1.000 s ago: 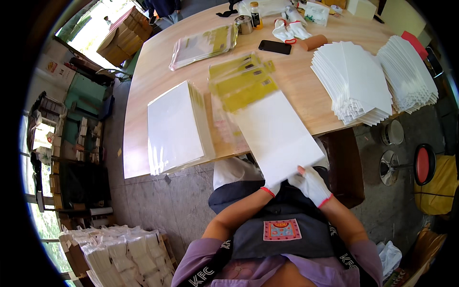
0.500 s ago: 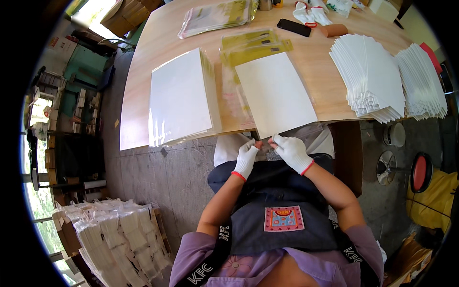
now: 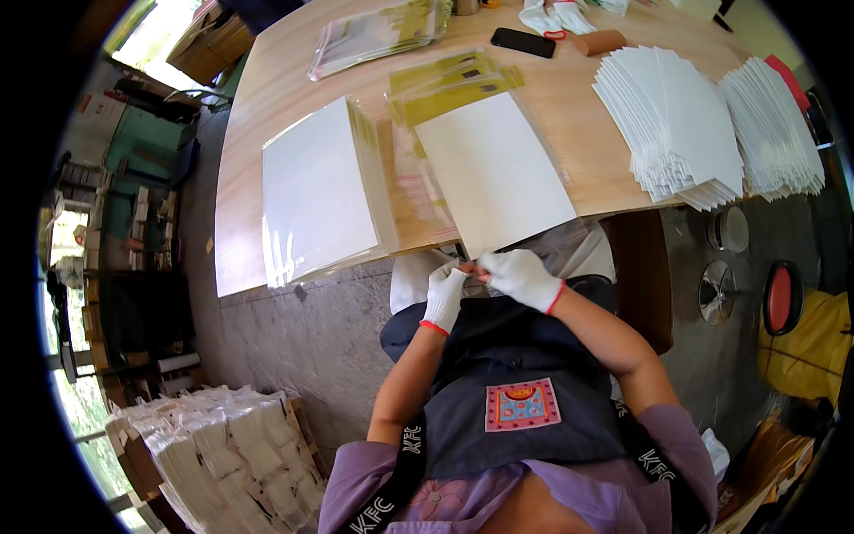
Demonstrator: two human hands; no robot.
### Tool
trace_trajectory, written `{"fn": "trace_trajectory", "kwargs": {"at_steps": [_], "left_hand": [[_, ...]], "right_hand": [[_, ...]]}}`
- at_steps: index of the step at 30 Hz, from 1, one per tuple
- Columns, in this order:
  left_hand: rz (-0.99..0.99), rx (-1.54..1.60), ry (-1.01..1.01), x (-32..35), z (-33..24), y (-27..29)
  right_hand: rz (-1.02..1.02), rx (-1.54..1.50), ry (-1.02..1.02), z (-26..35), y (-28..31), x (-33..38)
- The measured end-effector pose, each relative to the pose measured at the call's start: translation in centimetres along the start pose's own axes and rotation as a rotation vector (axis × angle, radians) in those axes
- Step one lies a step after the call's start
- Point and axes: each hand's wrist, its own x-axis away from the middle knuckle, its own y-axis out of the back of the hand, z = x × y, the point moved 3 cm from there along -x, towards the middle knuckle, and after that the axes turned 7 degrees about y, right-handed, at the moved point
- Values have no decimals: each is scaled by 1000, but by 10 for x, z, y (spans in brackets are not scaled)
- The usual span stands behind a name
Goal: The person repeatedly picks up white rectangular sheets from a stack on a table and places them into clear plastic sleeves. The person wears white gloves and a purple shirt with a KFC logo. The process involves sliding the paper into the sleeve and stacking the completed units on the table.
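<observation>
My left hand (image 3: 444, 297) and my right hand (image 3: 521, 280) wear white knit gloves with red cuffs, some fingertips bare. They meet just below the table's front edge, fingers pinched together on the near end of a clear plastic bag (image 3: 553, 255). That film hangs past the edge and is partly hidden by my right hand. A white sheet (image 3: 498, 173) lies on the bag, directly in front of my hands. Beneath it, bags with yellow-green printed ends (image 3: 463, 105) fan out. To the left stands a stack of white sheets in clear bags (image 3: 320, 191).
Two fanned stacks of white sheets (image 3: 672, 125) (image 3: 772, 133) occupy the table's right side. Farther back lie a black phone (image 3: 523, 42), a brown cylinder (image 3: 599, 42), white gloves (image 3: 553, 16) and more printed bags (image 3: 382, 36). Wrapped white bundles (image 3: 222, 454) are piled on the floor at left.
My hands have drawn together, the right moving left until its fingertips meet the left hand's. The view has shifted slightly; the sheets and stacks keep their places on the table.
</observation>
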Motion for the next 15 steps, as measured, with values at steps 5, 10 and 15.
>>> {"fn": "trace_trajectory", "kwargs": {"at_steps": [5, 10, 15], "left_hand": [[-32, -254, -179, 19, -18, 6], [-182, -754, -520, 16, -16, 21], [-308, -1239, -1199, 27, -26, -2]], "right_hand": [[-1009, -1130, -718, -123, 91, 144], [1040, 479, -832, -165, 66, 356], [141, 379, -810, -101, 100, 211]]}}
